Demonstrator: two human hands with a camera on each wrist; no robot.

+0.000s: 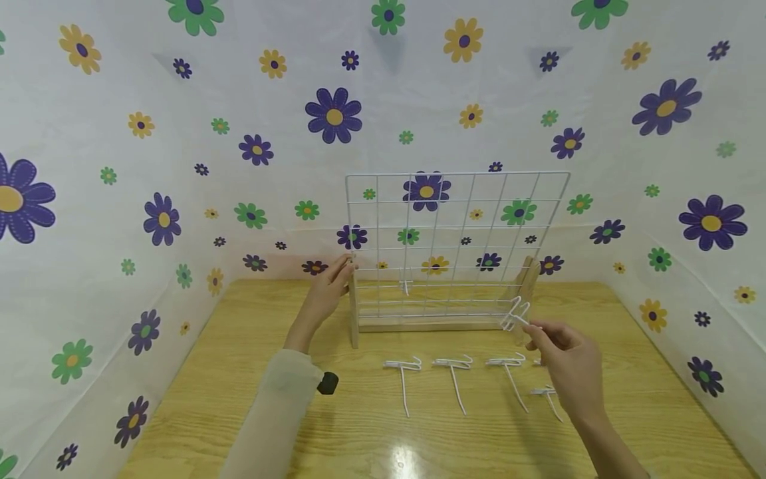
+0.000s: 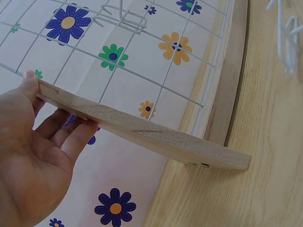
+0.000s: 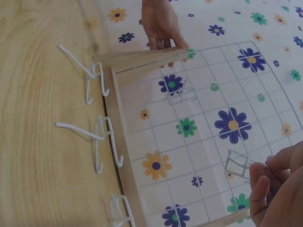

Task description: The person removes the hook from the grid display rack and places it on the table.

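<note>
A white wire grid panel [image 1: 441,249] stands in a wooden frame on the table. My left hand [image 1: 330,289] grips the top of the frame's left wooden upright [image 2: 142,127], thumb on one side and fingers on the other. With thumb and fingertips, my right hand [image 1: 568,362] pinches a white wire hook [image 1: 516,314] by its prong. This hook is in front of the panel's lower right part; whether it touches the wires I cannot tell. Another white hook [image 1: 405,285] hangs on the panel's lower left.
Several white hooks lie on the wooden table [image 1: 353,426] before the frame, among them a left hook [image 1: 403,382], a middle hook [image 1: 456,380] and a right hook [image 1: 510,379]. One is partly behind my right hand. A flower-patterned cloth [image 1: 287,173] surrounds the table's back and sides.
</note>
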